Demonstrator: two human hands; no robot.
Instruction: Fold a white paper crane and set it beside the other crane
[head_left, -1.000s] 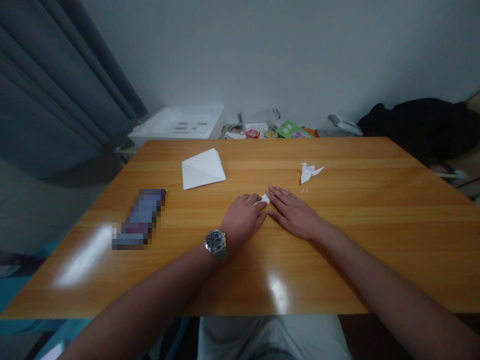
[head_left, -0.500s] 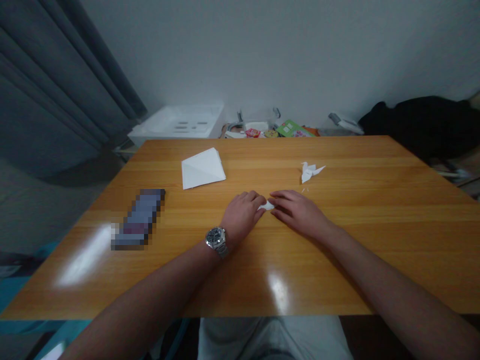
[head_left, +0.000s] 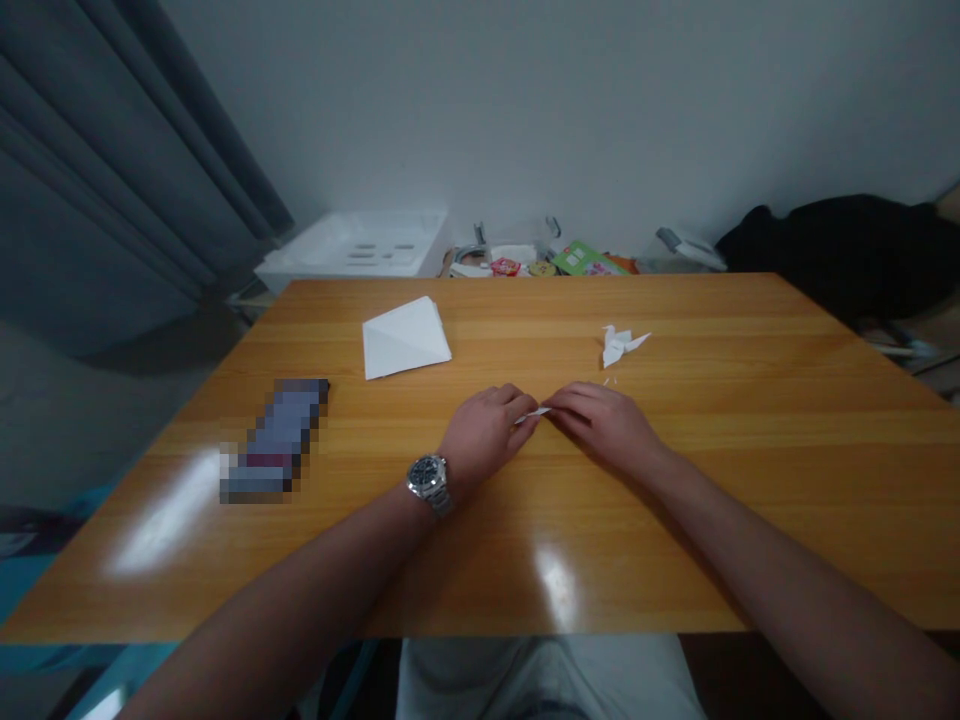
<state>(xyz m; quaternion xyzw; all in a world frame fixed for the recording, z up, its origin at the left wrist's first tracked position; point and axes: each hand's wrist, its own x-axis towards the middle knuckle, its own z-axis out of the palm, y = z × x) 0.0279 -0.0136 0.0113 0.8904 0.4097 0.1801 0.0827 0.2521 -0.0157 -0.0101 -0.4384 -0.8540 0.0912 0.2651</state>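
Between my two hands is a small, narrow piece of folded white paper (head_left: 537,412), mostly covered by my fingers. My left hand (head_left: 491,430), with a metal watch (head_left: 429,481) at its wrist, is closed and pinches the paper's left part. From the other side my right hand (head_left: 606,422) pinches the right tip between thumb and fingers. Just beyond my right hand a white paper crane (head_left: 621,345) sits on the wooden table (head_left: 480,560), with tiny white paper scraps in front of it.
White paper sheets (head_left: 406,340) lie at the back left of the table. A blurred-out phone-like object (head_left: 283,435) lies on the left. Past the far edge are a white plastic tray (head_left: 360,245), a green package (head_left: 589,258) and a black cloth (head_left: 840,250).
My right fingers have closed onto the paper's right end. The paper now shows as a thinner, tilted strip. The crane, sheets and phone-like object have stayed put.
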